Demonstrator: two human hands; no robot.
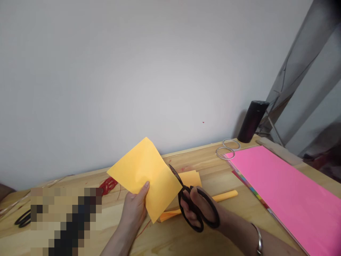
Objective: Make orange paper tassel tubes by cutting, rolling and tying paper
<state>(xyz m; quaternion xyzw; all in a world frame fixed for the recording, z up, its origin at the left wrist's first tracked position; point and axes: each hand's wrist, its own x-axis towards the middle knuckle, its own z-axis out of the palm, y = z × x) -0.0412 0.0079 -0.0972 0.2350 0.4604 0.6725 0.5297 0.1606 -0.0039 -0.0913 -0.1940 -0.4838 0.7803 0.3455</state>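
Observation:
My left hand [135,208] pinches a square sheet of yellow paper [145,163], thumb on the front and fingers behind it. The sheet is held up above the table, turned so a corner points upward. My right hand [195,204] has its fingers through the handles of black scissors [201,206]. Their blades slant up and left along the sheet's right edge; whether paper lies between them I cannot make out. Behind my right hand lie another yellow paper piece [191,176] and a rolled yellow strip [225,196].
A pink paper stack [287,192] covers the table's right side, with two metal rings [225,153] at its corner. A black bottle [252,122] stands near the wall. Red string [108,185] lies left; beyond it are black handles [23,218] beside a blurred patch.

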